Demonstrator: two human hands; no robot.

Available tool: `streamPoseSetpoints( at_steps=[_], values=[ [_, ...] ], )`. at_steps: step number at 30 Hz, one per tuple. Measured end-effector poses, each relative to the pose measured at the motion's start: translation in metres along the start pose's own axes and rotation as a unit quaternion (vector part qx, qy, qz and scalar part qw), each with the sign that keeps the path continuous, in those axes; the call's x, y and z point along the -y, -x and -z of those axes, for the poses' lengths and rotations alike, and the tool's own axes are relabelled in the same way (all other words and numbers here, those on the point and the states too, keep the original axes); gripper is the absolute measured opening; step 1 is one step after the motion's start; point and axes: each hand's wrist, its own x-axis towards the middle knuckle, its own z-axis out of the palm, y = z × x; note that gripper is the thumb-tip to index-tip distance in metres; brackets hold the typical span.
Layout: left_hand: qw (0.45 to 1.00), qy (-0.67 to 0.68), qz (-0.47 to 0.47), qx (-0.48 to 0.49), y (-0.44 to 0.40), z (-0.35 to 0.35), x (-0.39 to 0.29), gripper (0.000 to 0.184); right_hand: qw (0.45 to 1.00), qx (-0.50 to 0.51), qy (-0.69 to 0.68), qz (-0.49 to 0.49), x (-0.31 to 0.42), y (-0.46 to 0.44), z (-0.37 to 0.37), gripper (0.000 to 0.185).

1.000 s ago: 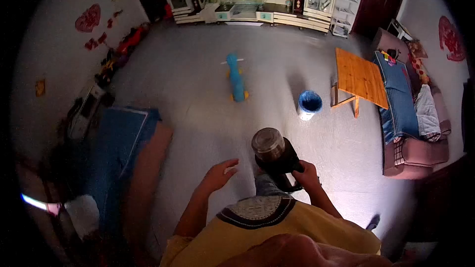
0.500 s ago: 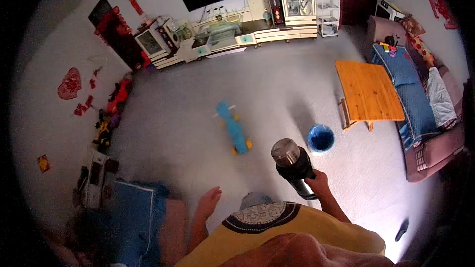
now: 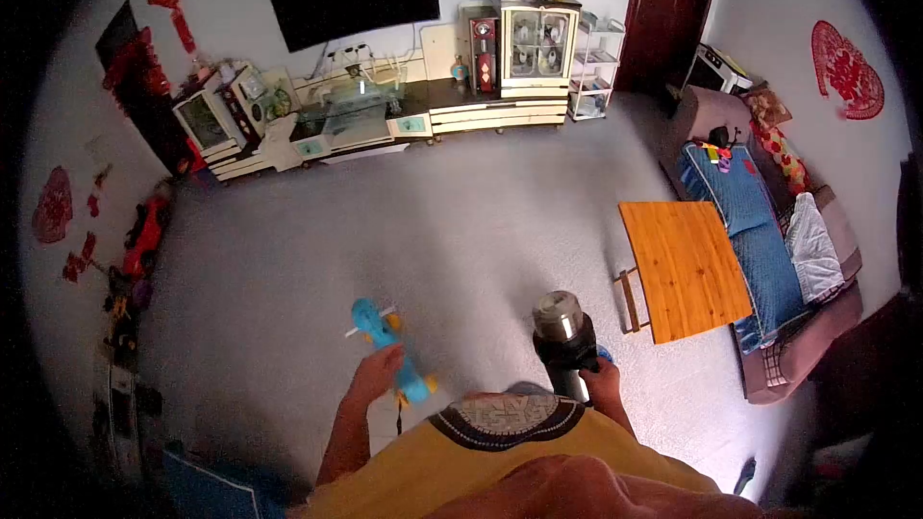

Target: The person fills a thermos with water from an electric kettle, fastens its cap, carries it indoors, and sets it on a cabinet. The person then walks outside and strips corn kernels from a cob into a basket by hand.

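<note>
In my right hand (image 3: 603,383) is a large vacuum flask (image 3: 565,338) with a shiny steel cap, a black collar and a steel body. My fingers are closed round its handle at the side, and the flask stands nearly upright before my shirt. My left hand (image 3: 376,375) hangs out to the left, fingers loosely extended, with nothing visible in it. It overlaps in view a light-blue ride-on toy (image 3: 411,383) with white handlebars and yellow wheels on the floor, partly hiding it. Whether hand and toy touch is hard to tell.
Right of me a folding wooden table (image 3: 685,269) stands beside a sofa (image 3: 817,346) with blue covers. A blue bin (image 3: 604,353) shows behind the flask. A long TV cabinet (image 3: 495,115) lines the far wall; toys (image 3: 144,235) lie along the left wall.
The view has tilted up and shifted, so the room sits lower. The toy now appears nearer, behind my left hand. The flask has come more upright and hides most of the bin.
</note>
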Motion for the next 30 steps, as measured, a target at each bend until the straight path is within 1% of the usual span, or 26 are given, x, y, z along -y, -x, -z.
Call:
streamPoseSetpoints(
  at_steps=[1, 2, 3, 4, 5, 8, 9, 10, 11, 13, 14, 17, 20, 23, 24, 26, 29, 30],
  values=[
    [1.0, -0.017, -0.019, 0.008, -0.033, 0.011, -0.012, 0.044, 1.0, -0.009, 0.0, -0.018, 0.011, -0.017, -0.005, 0.033],
    [0.999, -0.018, -0.028, 0.025, -0.065, 0.02, -0.025, 0.044, 0.999, -0.02, -0.047, -0.01, -0.002, -0.04, -0.015, 0.031],
    [0.998, -0.021, -0.037, 0.04, -0.098, 0.027, -0.037, 0.043, 0.994, -0.046, -0.093, -0.024, 0.01, -0.06, -0.024, 0.028],
    [0.997, -0.023, -0.045, 0.055, -0.133, 0.034, -0.048, 0.043, 0.994, -0.053, -0.081, -0.049, 0.027, -0.078, -0.024, 0.027],
    [0.996, -0.024, -0.055, 0.067, -0.168, 0.044, -0.056, 0.043, 0.993, -0.06, -0.07, -0.072, 0.068, -0.096, -0.018, 0.026],
    [0.992, -0.022, -0.104, 0.065, -0.25, 0.065, -0.082, 0.046, 0.992, -0.065, -0.058, -0.087, 0.068, -0.177, -0.041, 0.027],
    [0.994, -0.018, -0.087, 0.061, -0.278, 0.07, -0.078, 0.046, 0.992, -0.071, -0.06, -0.089, 0.07, -0.206, -0.05, 0.028],
    [0.996, -0.016, -0.068, 0.057, -0.306, 0.076, -0.064, 0.047, 0.993, -0.064, 0.022, -0.098, 0.025, -0.252, -0.078, 0.03],
    [0.997, -0.015, -0.055, 0.049, -0.338, 0.085, -0.06, 0.047, 0.993, -0.066, 0.032, -0.088, 0.022, -0.29, -0.096, 0.032],
    [0.999, 0.021, 0.015, 0.02, -0.379, 0.095, -0.059, 0.047, 0.993, -0.061, 0.054, -0.08, 0.028, -0.352, -0.122, 0.036],
    [0.998, 0.037, 0.056, 0.01, -0.393, 0.105, -0.064, 0.047, 0.992, -0.032, 0.031, -0.116, 0.05, -0.377, -0.126, 0.041],
    [0.998, 0.008, 0.058, -0.005, -0.446, 0.135, -0.104, 0.045, 0.997, -0.003, -0.003, -0.075, 0.15, -0.46, -0.127, 0.045],
    [0.998, 0.001, 0.059, -0.03, -0.505, 0.157, -0.108, 0.044, 0.998, 0.025, 0.009, -0.049, 0.152, -0.568, -0.174, 0.046],
    [0.994, 0.05, 0.091, -0.035, -0.556, 0.172, -0.116, 0.044, 0.997, 0.08, -0.019, -0.014, 0.201, -0.653, -0.203, 0.046],
    [0.993, 0.064, 0.091, -0.033, -0.575, 0.175, -0.107, 0.044, 0.996, 0.082, -0.024, -0.011, 0.208, -0.683, -0.221, 0.046],
    [0.991, 0.09, 0.093, -0.025, -0.624, 0.18, -0.085, 0.044, 0.996, 0.087, -0.034, -0.01, 0.226, -0.745, -0.258, 0.045],
    [0.994, 0.024, 0.108, -0.003, -0.698, 0.206, -0.077, 0.044, 0.988, 0.144, -0.018, -0.052, 0.284, -0.815, -0.286, 0.042],
    [0.992, 0.059, 0.109, -0.011, -0.724, 0.216, -0.077, 0.043, 0.987, 0.146, -0.034, -0.057, 0.283, -0.837, -0.304, 0.041]
  ],
)
